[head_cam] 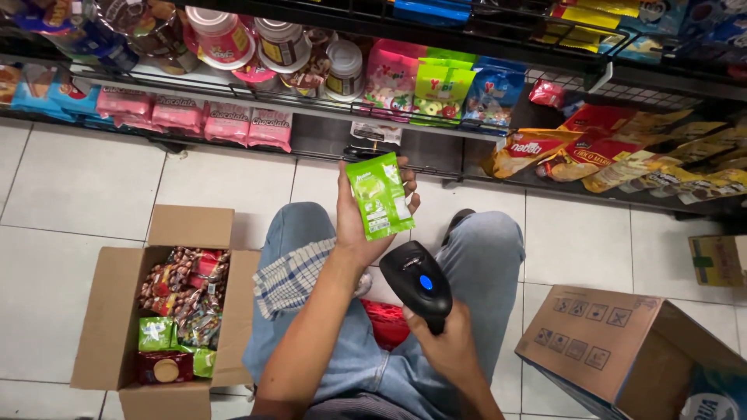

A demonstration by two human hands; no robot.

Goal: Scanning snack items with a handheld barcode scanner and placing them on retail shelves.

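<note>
An open cardboard box (117, 311) of snack packs is seen on the tiled floor (78, 187) at the left. A black scanner (424, 286) is gripped in the right hand (451, 346); a green packet (380, 194) is pinched upright by the left hand (359, 222), before the shelf (327, 132).

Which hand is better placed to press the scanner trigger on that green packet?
Right, probably. The right hand grips the black scanner, its head aimed up at the green packet. The left hand is occupied holding that packet.

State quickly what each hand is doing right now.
Left hand: closed on a green packet.
Right hand: closed on a black scanner.
</note>
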